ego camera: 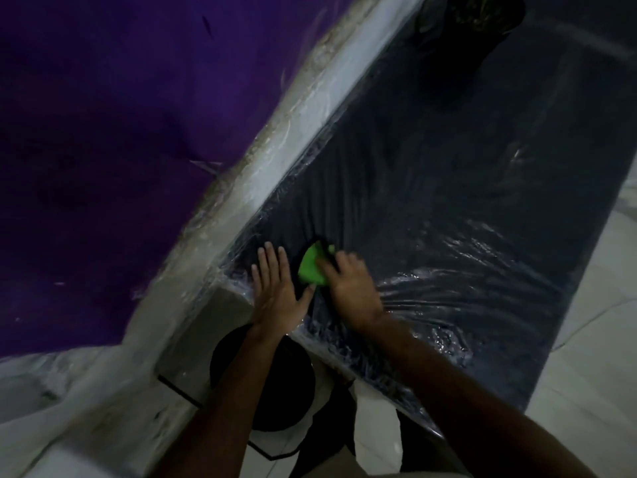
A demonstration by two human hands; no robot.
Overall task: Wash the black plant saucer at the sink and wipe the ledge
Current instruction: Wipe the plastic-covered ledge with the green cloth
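1. Nearest me, below the ledge's near edge, a round black shape that I take for the saucer (287, 384) lies on pale tiles (372, 426); my left forearm crosses over it.
2. My left hand (275, 288) lies flat on the ledge (448, 188) at its near left corner, fingers straight and spread, holding nothing.
3. Just beside it, my right hand (348, 284) bears down on a green cloth (310, 267), fingers bent over it and gripping it. The cloth touches the ledge near the left edge, and its far end sticks out past my fingers.
4. The ledge is dark and glossy, and looks wet, with streaks and ripples shining around my right wrist and towards the right edge.
5. A dirty white strip (275, 153) runs along the ledge's left edge, with a purple wall (120, 115) beyond it.
6. At the far end of the ledge stands a black pot (482, 25), well apart from my hands; what it holds is too dark to make out.
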